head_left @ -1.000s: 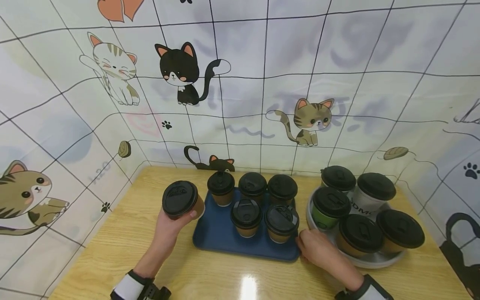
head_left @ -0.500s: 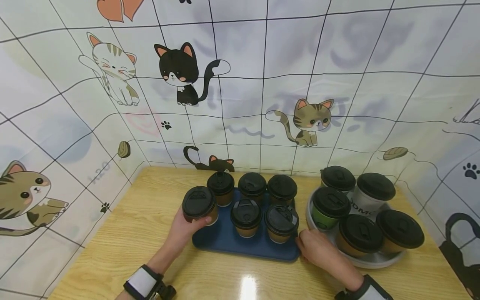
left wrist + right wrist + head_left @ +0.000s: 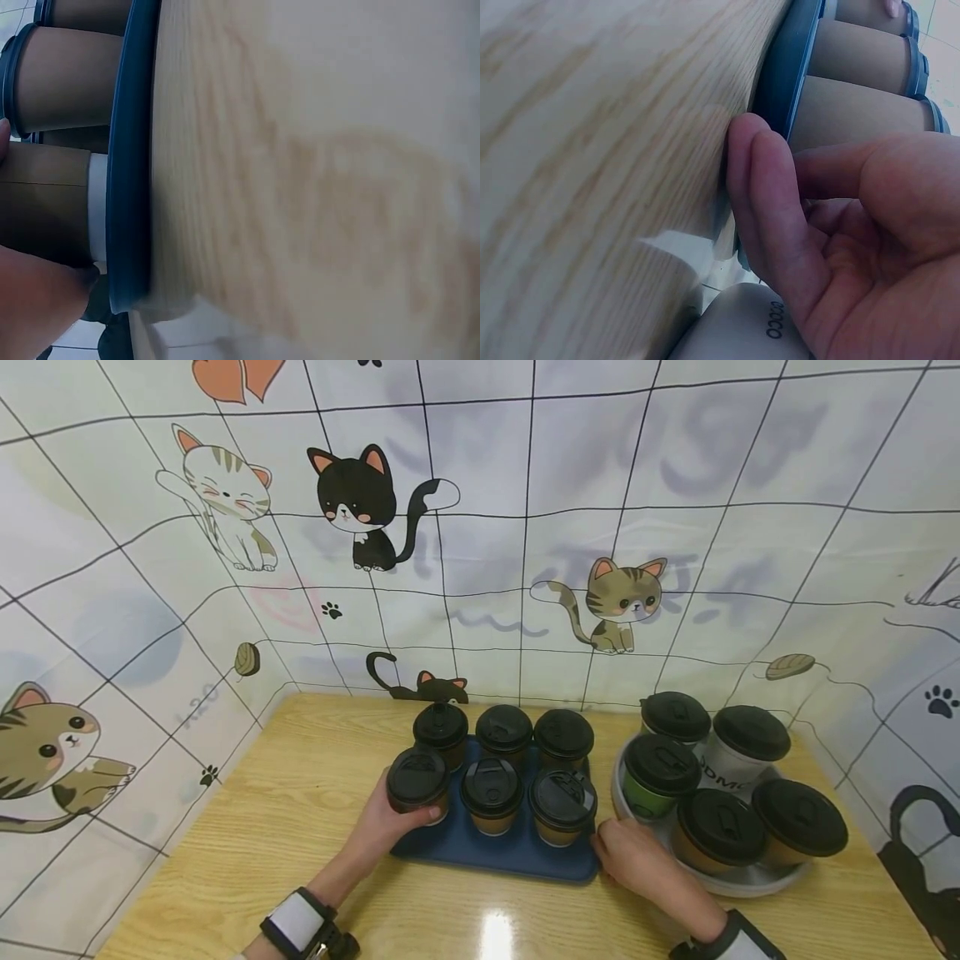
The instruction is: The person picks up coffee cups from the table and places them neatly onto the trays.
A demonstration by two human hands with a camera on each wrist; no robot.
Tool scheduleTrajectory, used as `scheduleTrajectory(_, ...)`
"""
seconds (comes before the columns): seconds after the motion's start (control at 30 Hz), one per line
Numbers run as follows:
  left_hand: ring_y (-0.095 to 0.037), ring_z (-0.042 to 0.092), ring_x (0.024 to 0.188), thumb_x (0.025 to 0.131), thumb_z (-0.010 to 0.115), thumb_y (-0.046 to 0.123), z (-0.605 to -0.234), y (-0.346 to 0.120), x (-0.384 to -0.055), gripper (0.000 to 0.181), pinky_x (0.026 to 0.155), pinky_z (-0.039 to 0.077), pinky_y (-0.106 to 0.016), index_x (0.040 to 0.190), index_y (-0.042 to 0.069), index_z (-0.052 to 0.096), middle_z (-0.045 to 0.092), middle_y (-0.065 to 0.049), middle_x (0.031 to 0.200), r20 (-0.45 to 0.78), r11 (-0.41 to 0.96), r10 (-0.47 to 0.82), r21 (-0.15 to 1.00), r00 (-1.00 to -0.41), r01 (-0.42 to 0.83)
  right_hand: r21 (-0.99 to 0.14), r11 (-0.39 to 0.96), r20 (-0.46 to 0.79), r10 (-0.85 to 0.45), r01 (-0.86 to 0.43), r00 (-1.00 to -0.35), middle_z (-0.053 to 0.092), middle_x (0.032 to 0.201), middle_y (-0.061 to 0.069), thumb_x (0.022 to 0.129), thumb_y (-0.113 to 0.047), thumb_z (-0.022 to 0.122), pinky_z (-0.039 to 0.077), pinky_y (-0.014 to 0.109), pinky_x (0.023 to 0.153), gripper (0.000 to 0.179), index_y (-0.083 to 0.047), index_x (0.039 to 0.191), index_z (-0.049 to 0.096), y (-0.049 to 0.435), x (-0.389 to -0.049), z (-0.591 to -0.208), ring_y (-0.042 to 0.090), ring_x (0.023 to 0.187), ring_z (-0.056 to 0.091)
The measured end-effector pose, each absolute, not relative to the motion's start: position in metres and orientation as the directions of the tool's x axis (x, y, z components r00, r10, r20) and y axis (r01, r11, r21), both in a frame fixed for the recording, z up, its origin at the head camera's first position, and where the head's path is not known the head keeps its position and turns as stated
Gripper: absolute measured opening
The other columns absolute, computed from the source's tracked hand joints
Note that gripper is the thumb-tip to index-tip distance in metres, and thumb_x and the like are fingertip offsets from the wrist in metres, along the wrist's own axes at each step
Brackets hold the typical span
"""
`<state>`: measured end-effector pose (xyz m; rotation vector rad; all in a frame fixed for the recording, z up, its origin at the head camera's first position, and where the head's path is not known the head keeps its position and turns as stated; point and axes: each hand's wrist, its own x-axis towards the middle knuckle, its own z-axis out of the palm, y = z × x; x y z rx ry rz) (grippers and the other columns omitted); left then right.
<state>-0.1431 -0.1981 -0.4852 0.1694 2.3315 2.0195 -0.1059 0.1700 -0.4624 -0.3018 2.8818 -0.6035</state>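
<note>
In the head view my left hand (image 3: 386, 818) grips a brown paper coffee cup (image 3: 417, 785) with a black lid, thumb across its front. The cup stands upright at the front left of a blue tray (image 3: 480, 853); in the left wrist view the white base of this coffee cup (image 3: 45, 199) is right at the tray's rim. Several similar lidded cups (image 3: 491, 793) stand on the tray in two rows. My right hand (image 3: 633, 857) holds the tray's front right edge, fingers curled at its side and thumb over the rim in the right wrist view.
To the right, a round grey tray (image 3: 738, 885) carries several larger lidded cups, among them a green cup (image 3: 648, 793) and a white cup (image 3: 731, 760). A wall covering (image 3: 487, 552) with cartoon cats encloses the wooden table (image 3: 315, 727) at the back and sides.
My left hand has brought its coffee cup rightward and down from beside the blue tray to the tray's front left spot. The right hand stays at the tray edge.
</note>
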Motion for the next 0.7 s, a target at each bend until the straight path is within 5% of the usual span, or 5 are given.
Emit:
scheduleTrajectory(0.13, -0.024, 0.057, 0.122, 0.079, 0.089, 0.006, -0.485, -0.196, -0.143, 0.084, 0.099, 0.050, -0.031, 0.148, 0.010, 0.040, 0.055, -0.013, 0.140, -0.012, 0.131, 0.138, 0.991, -0.990, 0.007, -0.410, 0.898, -0.134, -0.233, -0.160, -0.963, 0.050, 0.051, -0.004, 0.102, -0.007, 0.061, 0.041, 0.030, 0.050, 0.041, -0.014, 0.062, 0.055, 0.170, -0.105, -0.462, 0.013, 0.046, 0.048)
scheduleTrajectory(0.4, -0.028, 0.044, 0.138, 0.080, 0.090, 0.015, -0.487, -0.198, -0.145, 0.092, 0.118, 0.026, -0.051, 0.154, 0.014, 0.036, 0.048, -0.010, 0.149, -0.033, 0.208, 0.172, 0.978, -0.985, 0.003, -0.410, 0.903, -0.156, -0.212, -0.132, -0.965, 0.049, 0.048, -0.004, 0.103, -0.008, 0.059, 0.039, 0.029, 0.049, 0.043, -0.014, 0.060, 0.055, 0.171, -0.104, -0.463, 0.014, 0.044, 0.047)
scheduleTrajectory(0.53, -0.031, 0.042, 0.144, 0.082, 0.088, 0.013, -0.485, -0.202, -0.141, 0.098, 0.119, 0.029, -0.049, 0.160, 0.011, 0.029, 0.043, -0.013, 0.156, -0.059, 0.186, 0.203, 0.982, -0.977, -0.020, -0.424, 0.896, -0.152, -0.213, -0.131, -0.965, 0.050, 0.049, -0.003, 0.103, -0.008, 0.059, 0.039, 0.030, 0.049, 0.042, -0.013, 0.061, 0.055, 0.172, -0.105, -0.465, 0.014, 0.044, 0.048)
scheduleTrajectory(0.7, -0.033, 0.022, 0.155, 0.090, 0.081, 0.014, -0.475, -0.217, -0.127, 0.104, 0.121, 0.027, -0.043, 0.166, 0.009, 0.011, 0.019, -0.016, 0.170, -0.128, 0.138, 0.225, 0.986, -0.966, -0.098, -0.417, 0.893, -0.087, -0.226, -0.171, -0.970, 0.044, 0.050, -0.005, 0.102, -0.009, 0.058, 0.037, 0.029, 0.046, 0.047, -0.018, 0.057, 0.051, 0.177, -0.106, -0.478, 0.012, 0.043, 0.042)
